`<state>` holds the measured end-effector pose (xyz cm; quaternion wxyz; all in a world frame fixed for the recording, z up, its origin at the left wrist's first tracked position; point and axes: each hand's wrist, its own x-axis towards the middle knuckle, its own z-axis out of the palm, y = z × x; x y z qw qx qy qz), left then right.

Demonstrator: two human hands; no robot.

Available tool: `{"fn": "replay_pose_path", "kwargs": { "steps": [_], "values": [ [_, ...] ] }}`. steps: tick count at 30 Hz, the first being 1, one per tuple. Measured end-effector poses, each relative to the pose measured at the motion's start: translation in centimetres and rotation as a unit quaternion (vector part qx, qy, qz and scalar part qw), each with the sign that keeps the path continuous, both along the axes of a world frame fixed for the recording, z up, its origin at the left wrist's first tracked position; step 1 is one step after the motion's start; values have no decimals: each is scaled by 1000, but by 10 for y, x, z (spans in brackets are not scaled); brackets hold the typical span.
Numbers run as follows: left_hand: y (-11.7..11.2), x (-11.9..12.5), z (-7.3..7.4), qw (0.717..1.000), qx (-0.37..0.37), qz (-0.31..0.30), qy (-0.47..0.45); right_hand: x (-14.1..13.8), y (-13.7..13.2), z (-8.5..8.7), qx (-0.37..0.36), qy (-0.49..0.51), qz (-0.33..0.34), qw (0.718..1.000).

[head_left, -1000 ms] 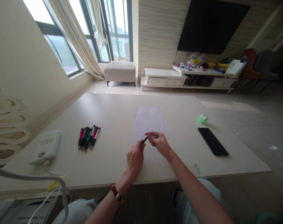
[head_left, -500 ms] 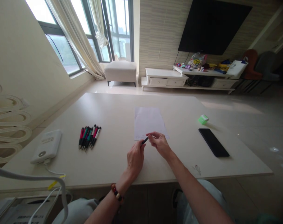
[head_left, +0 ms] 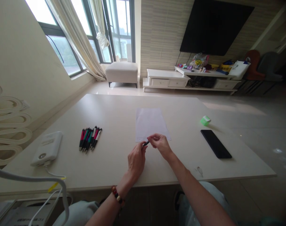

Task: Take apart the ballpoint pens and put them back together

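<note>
Between my two hands is a dark pen (head_left: 146, 143), held slanted just above the table near the paper's lower edge. My left hand (head_left: 136, 157) is closed around its lower end, with a beaded bracelet on that wrist. The fingers of my right hand (head_left: 159, 144) pinch the pen's upper end; the tip there is mostly covered by the fingers. Right behind the hands lies a white sheet of paper (head_left: 149, 122), with faint small writing along its bottom edge. To the left, several pens (head_left: 89, 139) in mixed colours with black grips lie side by side.
A white power bank (head_left: 48, 147) with a cable plugged in rests on the table (head_left: 114, 116) at the left. A black phone (head_left: 215, 143) and a small green-and-white box (head_left: 205, 120) lie at the right. A grey cable (head_left: 34, 179) arches over the front left corner.
Both hands have shifted very slightly to the left, and the gap between them along the pen is a little smaller. Everything else lies as before.
</note>
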<state>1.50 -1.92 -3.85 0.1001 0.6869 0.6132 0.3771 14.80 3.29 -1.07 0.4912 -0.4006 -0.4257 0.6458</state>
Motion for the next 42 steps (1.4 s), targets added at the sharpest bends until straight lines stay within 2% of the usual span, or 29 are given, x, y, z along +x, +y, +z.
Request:
{"fn": "replay_pose_path", "kwargs": {
  "steps": [5,9,12,15,18,22,25,28,31,35,38,40,42],
  "values": [
    [0,0,1,1000,7,6,-8,0,-1,-1,-8,47,48,998],
    [1,0,0,1000,-2,3,-5,-1,-2,-2,10,7,-4,1000],
    [1,0,-1,1000,-1,8,-9,-1,-2,0,8,21,27,999],
    [1,0,0,1000,-2,10,-12,0,-2,2,26,1,5,1000],
    [1,0,0,1000,0,9,-14,2,-1,2,22,22,35,999],
    [1,0,0,1000,-1,9,-17,2,-2,1,23,21,16,999],
    [0,0,0,1000,1,9,-17,1,-2,0,14,30,41,999],
    [0,0,1,1000,1,4,-16,0,-2,1,18,16,22,999],
    [0,0,1,1000,-2,7,-17,0,-1,1,19,11,38,999],
    [1,0,1,1000,-9,6,-17,0,-1,3,34,-22,10,999],
    [1,-1,1,1000,0,8,-19,-2,-3,4,29,23,45,998],
    [0,-1,1,1000,9,5,-17,-6,-4,4,30,29,29,999],
    [-2,-1,1,1000,23,-2,-15,-9,-6,4,32,3,-16,999]
  ]
}}
